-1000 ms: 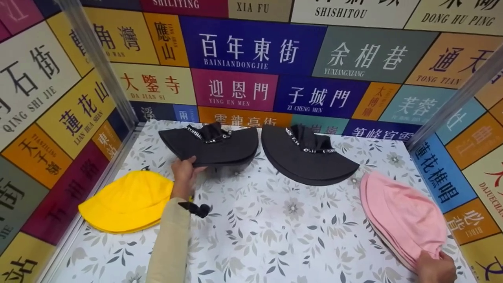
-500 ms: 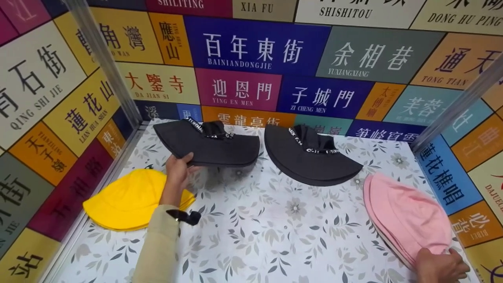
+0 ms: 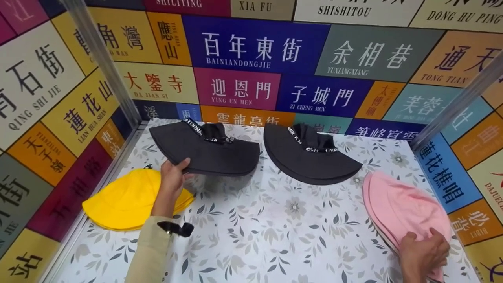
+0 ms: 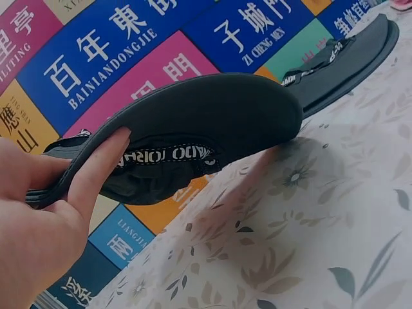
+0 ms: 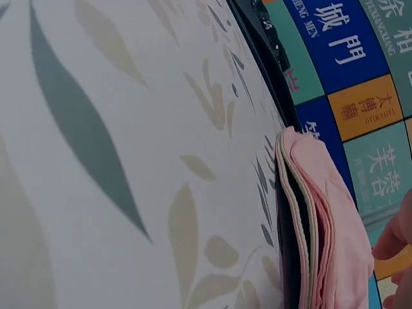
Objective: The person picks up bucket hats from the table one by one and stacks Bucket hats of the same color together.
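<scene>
My left hand [image 3: 173, 177] pinches the left end of the brim of a black sun hat [image 3: 212, 153], thumb on top. This wide-brimmed hat, with a gathered white-lettered band, tilts over the tabletop and casts a shadow in the left wrist view. At the right, my right hand [image 3: 426, 253] is over a folded pink bucket hat [image 3: 408, 208], its fingers loosely bent. In the right wrist view, its fingertips [image 5: 389, 248] are beside the pink fabric, not gripping it. A yellow bucket hat [image 3: 125, 200] lies left of my left forearm, partly covered by it.
A second black sun hat [image 3: 310, 157] lies at the back, right of the held one. Panels with printed place names, such as the back wall [image 3: 251, 43], enclose the leaf-patterned tabletop [image 3: 275, 243] on three sides.
My left hand has raised the black sun hat's left end and tipped its brim toward me. My right hand has let go of the pink hat's edge and moved up over it.
</scene>
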Demonstrator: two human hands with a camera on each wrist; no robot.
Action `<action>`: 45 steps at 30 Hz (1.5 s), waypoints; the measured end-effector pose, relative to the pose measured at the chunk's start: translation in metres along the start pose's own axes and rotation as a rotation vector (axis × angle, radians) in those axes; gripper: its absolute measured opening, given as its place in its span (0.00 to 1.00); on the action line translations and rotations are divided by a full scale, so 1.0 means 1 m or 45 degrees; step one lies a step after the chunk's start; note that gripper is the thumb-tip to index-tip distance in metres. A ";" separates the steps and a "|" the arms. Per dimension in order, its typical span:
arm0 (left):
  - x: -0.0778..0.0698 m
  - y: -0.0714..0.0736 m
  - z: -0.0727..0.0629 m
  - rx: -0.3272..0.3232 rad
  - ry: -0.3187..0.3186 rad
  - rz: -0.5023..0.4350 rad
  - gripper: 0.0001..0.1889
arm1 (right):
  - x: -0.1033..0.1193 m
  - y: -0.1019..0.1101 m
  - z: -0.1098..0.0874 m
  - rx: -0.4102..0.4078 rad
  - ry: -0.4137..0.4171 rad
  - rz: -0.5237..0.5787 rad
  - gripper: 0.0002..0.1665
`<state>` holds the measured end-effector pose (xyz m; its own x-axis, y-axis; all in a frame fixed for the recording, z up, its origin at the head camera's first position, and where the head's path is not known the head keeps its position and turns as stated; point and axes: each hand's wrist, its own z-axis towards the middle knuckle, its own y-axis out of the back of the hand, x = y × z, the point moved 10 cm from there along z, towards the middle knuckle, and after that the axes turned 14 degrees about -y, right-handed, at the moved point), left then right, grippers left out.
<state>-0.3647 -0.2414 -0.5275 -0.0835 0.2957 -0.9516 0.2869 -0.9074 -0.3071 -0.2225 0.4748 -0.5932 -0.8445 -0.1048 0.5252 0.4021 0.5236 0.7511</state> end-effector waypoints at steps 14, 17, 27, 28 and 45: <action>-0.007 -0.026 -0.024 0.122 -0.040 0.036 0.19 | 0.063 -0.022 -0.087 -0.055 0.701 0.360 0.22; -0.008 -0.032 -0.030 0.127 -0.054 0.041 0.17 | 0.073 -0.031 -0.110 -0.018 0.819 0.390 0.18; -0.009 -0.055 -0.056 0.197 -0.114 -0.116 0.16 | 0.091 -0.082 -0.154 0.424 0.822 0.361 0.27; -0.008 -0.058 -0.059 0.210 -0.115 -0.139 0.16 | 0.091 -0.089 -0.156 0.516 0.784 0.363 0.29; 0.019 -0.112 -0.097 0.706 -0.102 -0.032 0.18 | 0.100 -0.127 -0.173 1.016 0.716 0.515 0.42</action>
<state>-0.3059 -0.1050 -0.5101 -0.1622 0.3151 -0.9351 -0.2589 -0.9280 -0.2678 -0.2968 0.2514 -0.5662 -0.3321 -0.0683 0.9408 0.0954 0.9898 0.1056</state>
